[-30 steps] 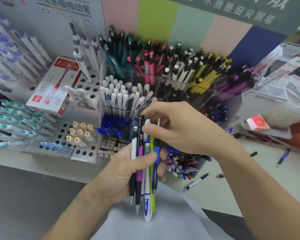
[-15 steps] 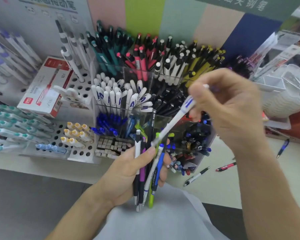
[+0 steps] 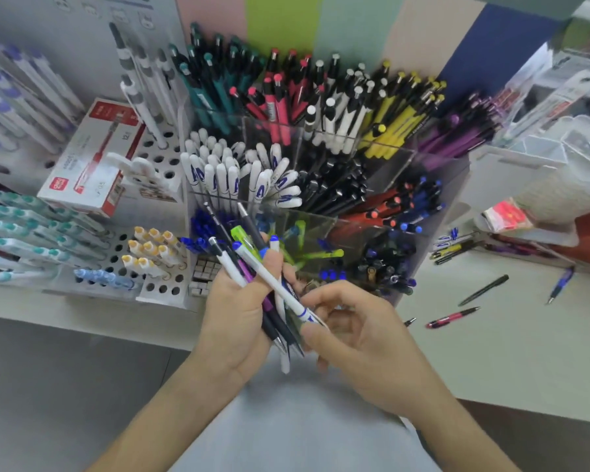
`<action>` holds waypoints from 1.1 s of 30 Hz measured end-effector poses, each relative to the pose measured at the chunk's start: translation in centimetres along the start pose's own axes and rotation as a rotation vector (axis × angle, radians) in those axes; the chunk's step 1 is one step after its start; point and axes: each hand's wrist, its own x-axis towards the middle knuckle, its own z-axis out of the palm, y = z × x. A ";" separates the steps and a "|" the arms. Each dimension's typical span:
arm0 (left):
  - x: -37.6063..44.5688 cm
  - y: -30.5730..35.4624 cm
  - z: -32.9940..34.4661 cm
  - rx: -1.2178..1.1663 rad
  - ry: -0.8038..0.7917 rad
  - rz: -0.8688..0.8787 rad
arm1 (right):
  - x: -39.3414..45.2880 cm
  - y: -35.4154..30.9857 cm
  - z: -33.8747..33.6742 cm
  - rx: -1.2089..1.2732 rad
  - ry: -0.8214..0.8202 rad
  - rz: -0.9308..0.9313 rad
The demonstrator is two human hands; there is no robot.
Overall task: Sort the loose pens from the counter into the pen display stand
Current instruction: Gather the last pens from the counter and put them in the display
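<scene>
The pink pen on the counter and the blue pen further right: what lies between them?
In the head view, a dark pen lies on the counter between the pink pen and the blue pen; otherwise bare counter.

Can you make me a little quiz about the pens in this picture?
1. True or false: the left hand holds a bunch of pens.
2. Which pen does the right hand pinch? A) white and blue pen B) yellow pen C) red pen
3. What colour is the loose pen nearest the right hand on the counter?

Key: 1 true; 2 A; 3 pink and black.
</scene>
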 end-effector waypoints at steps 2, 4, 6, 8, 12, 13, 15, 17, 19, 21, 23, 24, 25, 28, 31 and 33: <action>0.1 -0.1 0.0 0.006 0.060 0.058 | 0.3 0.1 0.8 -0.258 0.072 -0.115; 0.1 0.2 0.2 -0.016 0.094 0.110 | 0.9 0.0 1.8 -0.234 0.040 -0.108; 0.2 0.4 0.3 -0.058 0.120 0.144 | 1.6 0.2 2.5 -0.134 0.014 -0.058; 0.1 0.5 0.2 -0.077 0.123 0.167 | 2.2 0.7 2.7 -0.132 0.050 -0.095; -0.3 0.3 0.0 -0.067 0.156 0.200 | 2.8 0.8 2.9 -0.152 0.025 -0.137; -0.3 0.2 0.0 -0.066 0.162 0.213 | 3.2 0.9 3.0 -0.125 0.012 -0.128; -0.5 0.0 -0.1 -0.061 0.186 0.227 | 3.7 1.1 3.0 -0.115 0.031 -0.157; -0.8 -0.1 0.0 -0.036 0.199 0.250 | 3.9 1.1 2.9 -0.131 0.048 -0.180; -0.9 -0.2 0.0 -0.009 0.211 0.263 | 3.7 1.0 3.0 -0.099 0.018 -0.165; -0.9 -0.3 -0.3 0.045 0.233 0.254 | 3.6 0.9 3.3 -0.087 0.001 -0.151; -0.7 -0.6 -0.6 0.135 0.248 0.250 | 3.9 1.1 3.3 -0.079 0.000 -0.146; -0.6 -0.7 -0.8 0.179 0.253 0.252 | 4.0 1.2 3.3 -0.078 -0.008 -0.145; -0.5 -0.8 -1.0 0.209 0.257 0.256 | 4.1 1.2 3.2 -0.067 -0.024 -0.141; -0.2 -0.5 -1.4 0.270 0.219 0.277 | 4.2 1.4 2.6 0.076 -0.062 -0.058; -0.1 -0.2 -2.1 0.318 0.157 0.271 | 3.8 1.5 1.7 0.160 -0.104 0.054; 0.0 -0.3 -2.6 0.304 0.099 0.274 | 3.3 1.0 1.0 0.206 -0.166 0.116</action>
